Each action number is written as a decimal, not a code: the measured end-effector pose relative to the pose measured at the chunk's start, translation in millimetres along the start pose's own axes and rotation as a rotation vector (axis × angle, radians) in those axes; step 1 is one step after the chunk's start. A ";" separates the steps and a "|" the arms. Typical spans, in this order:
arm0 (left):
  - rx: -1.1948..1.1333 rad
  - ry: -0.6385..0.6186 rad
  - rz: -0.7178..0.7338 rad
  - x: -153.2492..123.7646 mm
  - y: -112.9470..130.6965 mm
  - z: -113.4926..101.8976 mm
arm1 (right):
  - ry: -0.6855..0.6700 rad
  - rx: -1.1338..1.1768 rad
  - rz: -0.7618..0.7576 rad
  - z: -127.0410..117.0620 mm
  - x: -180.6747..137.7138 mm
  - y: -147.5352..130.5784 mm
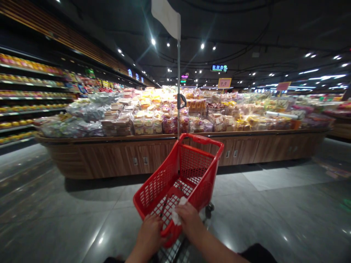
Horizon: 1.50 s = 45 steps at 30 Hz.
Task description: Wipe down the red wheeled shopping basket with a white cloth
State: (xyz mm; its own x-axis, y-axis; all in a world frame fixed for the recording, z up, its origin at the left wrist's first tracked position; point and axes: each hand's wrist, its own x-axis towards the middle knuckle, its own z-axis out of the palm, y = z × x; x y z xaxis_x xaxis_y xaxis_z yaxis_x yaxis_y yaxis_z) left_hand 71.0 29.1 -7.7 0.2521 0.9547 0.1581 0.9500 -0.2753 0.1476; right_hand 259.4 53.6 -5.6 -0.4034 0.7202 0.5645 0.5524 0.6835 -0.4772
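Note:
A small red plastic shopping cart (204, 175) stands right in front of me on the grey tiled floor. Its basket looks empty. My left hand (149, 232) grips the near rim of the cart. My right hand (189, 219) rests on the same rim and has a crumpled white paper (175, 216) under its fingers. A thin metal pole (178, 91) rises from the cart with a white flag (167, 16) on top.
A long wooden display island (137, 155) heaped with packaged baked goods runs across the aisle just beyond the cart. Stocked shelves (27, 98) line the left wall. Price signs (224, 83) hang above the island. Glossy floor (287, 208) spreads left and right.

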 end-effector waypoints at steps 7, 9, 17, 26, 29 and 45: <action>-0.018 -0.008 0.018 -2.6 -2.6 -6.8 | -0.005 0.022 -0.035 1.3 -4.3 -3.9; -0.023 -0.007 0.012 -3.1 -4.1 -7.1 | 0.068 0.000 0.048 -10.3 3.5 8.4; -0.036 0.003 0.051 -4.0 -15.9 -8.9 | 0.023 0.009 0.068 -6.8 8.0 4.6; 0.022 -0.072 0.031 -4.9 -40.1 -26.6 | 0.160 -0.066 0.238 -45.6 37.3 46.7; 0.030 -0.139 -0.019 0.4 -21.4 -37.1 | 0.095 -0.027 0.146 -18.1 29.5 26.9; 0.112 -0.099 -0.296 34.8 -1.3 -22.8 | 0.113 -0.158 0.263 -47.0 50.5 50.0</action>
State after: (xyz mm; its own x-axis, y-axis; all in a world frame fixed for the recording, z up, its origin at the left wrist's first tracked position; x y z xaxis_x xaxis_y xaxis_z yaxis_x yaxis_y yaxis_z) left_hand 74.3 60.1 19.9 -0.0264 0.9993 0.0277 0.9976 0.0246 0.0640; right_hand 301.0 118.5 30.7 -0.1529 0.8458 0.5111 0.7369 0.4422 -0.5113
